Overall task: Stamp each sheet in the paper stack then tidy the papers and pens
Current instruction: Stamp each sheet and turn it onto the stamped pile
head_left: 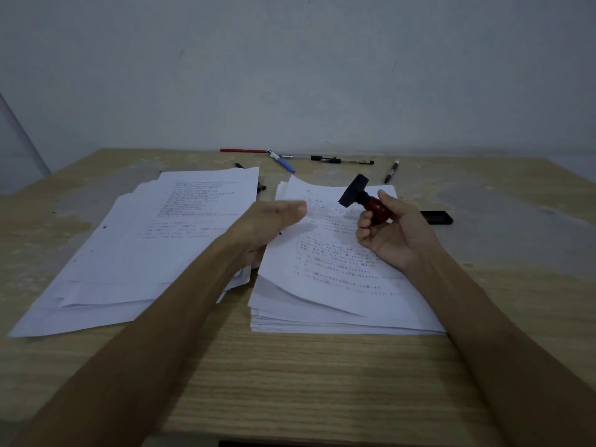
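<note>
Where right fingers (366,224) curl: stamp (364,198) within

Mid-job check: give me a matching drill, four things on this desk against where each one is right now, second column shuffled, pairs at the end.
Things:
1. stamp
2. ink pad
3. red pen
4. top sheet

Places:
A. at the desk's far edge, by the wall
B. lifted at its left edge by the left hand
C. in the right hand, above the right stack
D. on the desk, right of the right stack

Pairs: 1-C, 2-D, 3-A, 4-B
</note>
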